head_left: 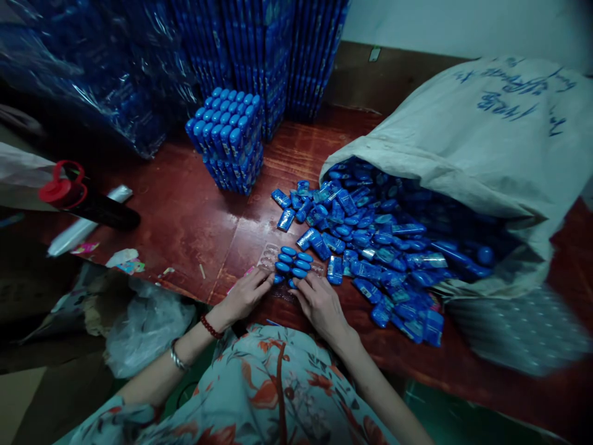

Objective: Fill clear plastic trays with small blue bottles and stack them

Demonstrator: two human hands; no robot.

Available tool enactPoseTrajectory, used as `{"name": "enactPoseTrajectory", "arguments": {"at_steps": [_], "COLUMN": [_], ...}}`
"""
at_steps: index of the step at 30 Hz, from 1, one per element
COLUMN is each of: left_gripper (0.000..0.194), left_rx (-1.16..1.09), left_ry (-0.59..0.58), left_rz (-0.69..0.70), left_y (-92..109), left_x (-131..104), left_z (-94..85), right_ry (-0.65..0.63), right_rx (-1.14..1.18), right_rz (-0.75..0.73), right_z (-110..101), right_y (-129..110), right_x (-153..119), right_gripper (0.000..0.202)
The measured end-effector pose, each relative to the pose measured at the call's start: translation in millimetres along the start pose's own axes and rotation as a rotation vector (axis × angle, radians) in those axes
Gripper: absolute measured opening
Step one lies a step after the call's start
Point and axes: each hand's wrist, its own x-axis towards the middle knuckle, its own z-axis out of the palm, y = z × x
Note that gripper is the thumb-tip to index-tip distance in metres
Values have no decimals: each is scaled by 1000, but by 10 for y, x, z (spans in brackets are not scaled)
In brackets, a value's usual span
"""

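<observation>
A clear plastic tray with moulded pockets lies on the table in front of me. Two columns of small blue containers with rounded tops stand upright in its middle. My left hand has its fingertips closed on a blue container at the near end of the left column. At the near end of the right column, the fingers of my right hand pinch another blue container. Both gripped containers are mostly hidden by my fingers.
Loose blue containers spill from a white woven sack at right. Behind the tray stands a stacked block of them, with tall blue stacks further back. A red-lidded bottle lies left; clear trays sit right.
</observation>
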Motion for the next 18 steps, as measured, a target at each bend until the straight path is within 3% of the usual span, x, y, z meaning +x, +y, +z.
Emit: {"name": "enactPoseTrajectory", "arguments": {"at_steps": [6,12,15,18], "left_gripper": [28,27,24,24], "left_rx": [108,111,175,214], "left_ry": [-149,-344,-312,-178], "left_rz": [169,134,96,53], "left_y": [-61,51,152,166], "left_x": [142,314,319,318], "left_z": [-183,-172,-158,-197], "right_ry": [65,48,72,136], "right_rx": [-68,-68,-76,15], "right_rz": [-23,-69,-103,-76], "right_z": [1,-4,-13,-19], "right_y": [-8,18,46,137], "right_x": [-13,24,10,-34], "right_gripper": [18,20,21,25]}}
